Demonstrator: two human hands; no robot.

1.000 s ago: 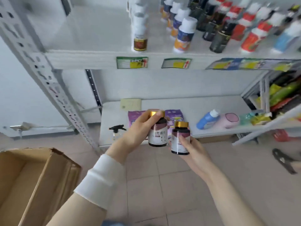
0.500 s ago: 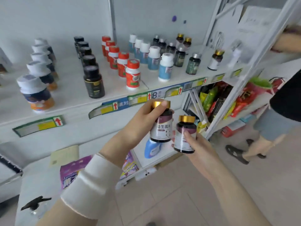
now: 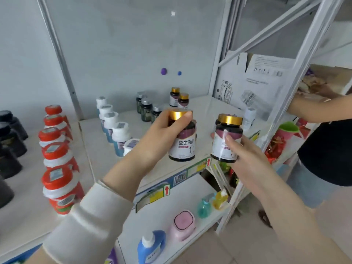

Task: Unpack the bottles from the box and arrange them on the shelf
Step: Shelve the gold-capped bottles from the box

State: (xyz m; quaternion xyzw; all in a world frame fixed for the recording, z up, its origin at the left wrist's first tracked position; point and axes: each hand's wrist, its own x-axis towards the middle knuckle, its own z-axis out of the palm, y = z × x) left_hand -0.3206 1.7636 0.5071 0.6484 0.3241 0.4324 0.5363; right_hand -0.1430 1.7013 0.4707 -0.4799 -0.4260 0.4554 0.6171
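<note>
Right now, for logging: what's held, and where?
Left hand grips the left bottle at cap and side; right hand holds the right bottle by its body.

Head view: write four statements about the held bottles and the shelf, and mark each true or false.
1. The left hand grips a gold-capped bottle upright. True.
2. The right hand holds nothing. False: it grips a second gold-capped bottle.
3. Two matching bottles stand at the back of the shelf. True.
4. The red-capped bottles stand to the right of the held bottles. False: they stand in a row at the left.
</note>
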